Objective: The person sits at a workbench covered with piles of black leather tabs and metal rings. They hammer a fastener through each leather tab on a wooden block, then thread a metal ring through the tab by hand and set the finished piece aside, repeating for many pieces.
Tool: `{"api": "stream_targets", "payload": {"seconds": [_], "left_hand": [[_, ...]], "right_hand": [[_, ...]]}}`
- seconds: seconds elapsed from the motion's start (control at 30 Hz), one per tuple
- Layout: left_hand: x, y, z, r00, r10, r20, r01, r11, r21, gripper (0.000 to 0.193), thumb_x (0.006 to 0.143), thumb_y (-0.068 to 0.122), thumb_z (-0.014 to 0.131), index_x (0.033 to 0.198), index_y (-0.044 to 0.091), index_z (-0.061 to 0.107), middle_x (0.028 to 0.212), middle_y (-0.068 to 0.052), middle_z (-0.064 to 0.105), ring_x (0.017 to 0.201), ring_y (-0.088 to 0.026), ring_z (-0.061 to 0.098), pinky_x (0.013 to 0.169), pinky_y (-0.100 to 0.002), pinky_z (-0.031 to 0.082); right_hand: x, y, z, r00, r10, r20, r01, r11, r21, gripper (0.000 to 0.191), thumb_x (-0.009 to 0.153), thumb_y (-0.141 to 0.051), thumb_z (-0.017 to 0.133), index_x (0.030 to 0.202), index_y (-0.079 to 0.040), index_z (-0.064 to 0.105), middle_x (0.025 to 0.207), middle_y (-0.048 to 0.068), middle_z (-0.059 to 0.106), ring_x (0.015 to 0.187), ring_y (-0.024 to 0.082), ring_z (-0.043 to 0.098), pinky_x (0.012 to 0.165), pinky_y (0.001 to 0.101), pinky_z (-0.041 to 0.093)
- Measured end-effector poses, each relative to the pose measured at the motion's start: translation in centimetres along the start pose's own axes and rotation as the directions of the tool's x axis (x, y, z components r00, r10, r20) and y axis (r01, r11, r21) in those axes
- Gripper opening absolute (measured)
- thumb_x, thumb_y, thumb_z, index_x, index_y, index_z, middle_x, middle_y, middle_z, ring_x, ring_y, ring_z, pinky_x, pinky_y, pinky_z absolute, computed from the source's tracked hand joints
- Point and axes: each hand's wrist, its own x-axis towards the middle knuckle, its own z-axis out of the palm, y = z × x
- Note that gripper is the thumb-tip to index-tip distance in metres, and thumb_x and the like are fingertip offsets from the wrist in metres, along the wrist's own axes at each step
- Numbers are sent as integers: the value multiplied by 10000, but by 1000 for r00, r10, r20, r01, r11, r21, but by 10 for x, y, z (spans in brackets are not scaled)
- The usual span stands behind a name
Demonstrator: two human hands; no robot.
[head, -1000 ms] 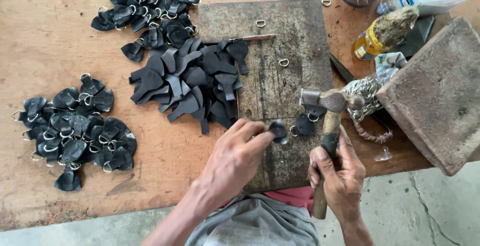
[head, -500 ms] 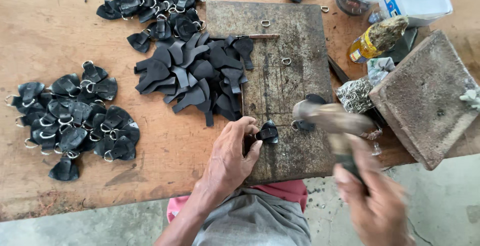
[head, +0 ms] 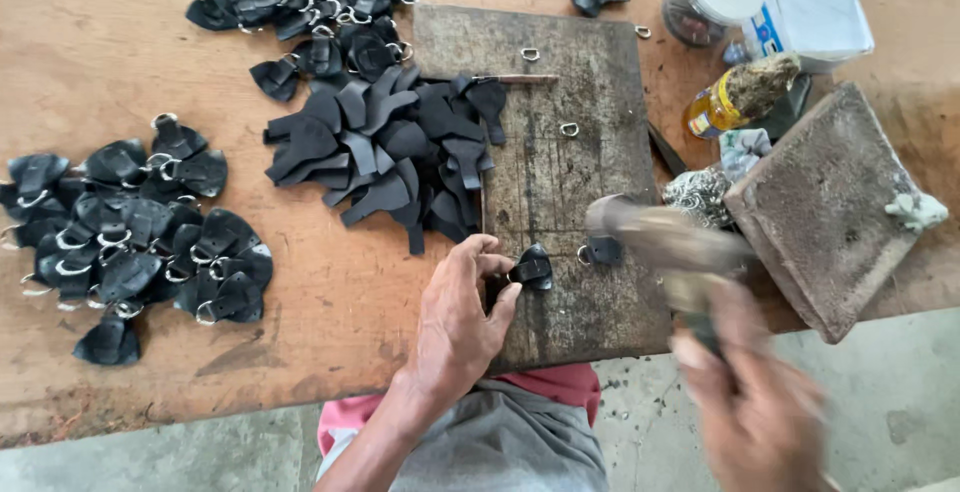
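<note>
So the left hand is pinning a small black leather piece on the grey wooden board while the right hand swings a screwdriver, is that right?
Not quite. In the head view the right hand swings a hammer, blurred by motion, not a screwdriver. The left hand does pin the small black leather piece on the grey wooden board.

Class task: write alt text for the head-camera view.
A left hand pins a small black leather piece on a worn wooden board while the blurred right hand swings a hammer. Piles of black leather pieces cover the wooden table.
</note>
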Motion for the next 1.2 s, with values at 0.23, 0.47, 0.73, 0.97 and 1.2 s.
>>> {"api": "stream_targets", "payload": {"seconds": [0.23, 0.47, 0.73, 0.97, 1.2], "left_hand": [[2, -3, 2, 1000, 9, -12, -9, 1000, -15, 550, 850, 56, 798, 1293, 13, 475, 1015, -115, 735, 953, -284, 696, 848, -394, 553], [2, 3, 2, 996, -89, -19, 87, 993, -76, 569, 832, 55, 800, 1293, 14, 469, 1001, -123, 745, 878, -272, 723, 787, -372, 577], [1, -5, 4, 998, -61, -23, 59, 996, -72, 558, 867, 72, 798, 1284, 5, 434, 1039, -131, 746, 905, -279, 741, 810, -363, 589], [4, 3, -10, 989, -143, 48, 149, 980, -133, 580, 833, 56, 782, 1297, 14, 437, 1011, -125, 739, 907, -289, 734, 808, -380, 585], [-10, 7, -93, 998, 61, -34, -52, 972, 230, 394, 817, 67, 773, 1172, 58, 601, 1050, -119, 695, 998, -335, 627, 894, -435, 515]], "right_hand": [[-11, -21, 20, 992, 84, -91, -84, 996, 5, 591, 1036, -275, 546, 1586, -117, 396, 1158, 264, 721, 960, 251, 703, 752, 395, 600], [-16, 17, 3, 997, -79, 16, 81, 987, -137, 596, 1042, -272, 528, 1598, -131, 366, 1224, 295, 697, 1029, 295, 689, 795, 416, 592], [-2, -22, 32, 992, 129, -6, -129, 991, -45, 668, 1025, -201, 527, 1627, -92, 259, 1348, 282, 629, 1081, 405, 676, 827, 471, 577], [21, -30, 40, 941, 187, 280, -168, 981, -93, 629, 978, -206, 586, 1573, -131, 397, 1106, 207, 725, 887, 282, 752, 732, 366, 576], [21, -39, 94, 941, 170, 294, -260, 916, 304, 554, 994, -185, 588, 1529, -80, 487, 816, 68, 654, 660, 117, 558, 585, 251, 488]]}}
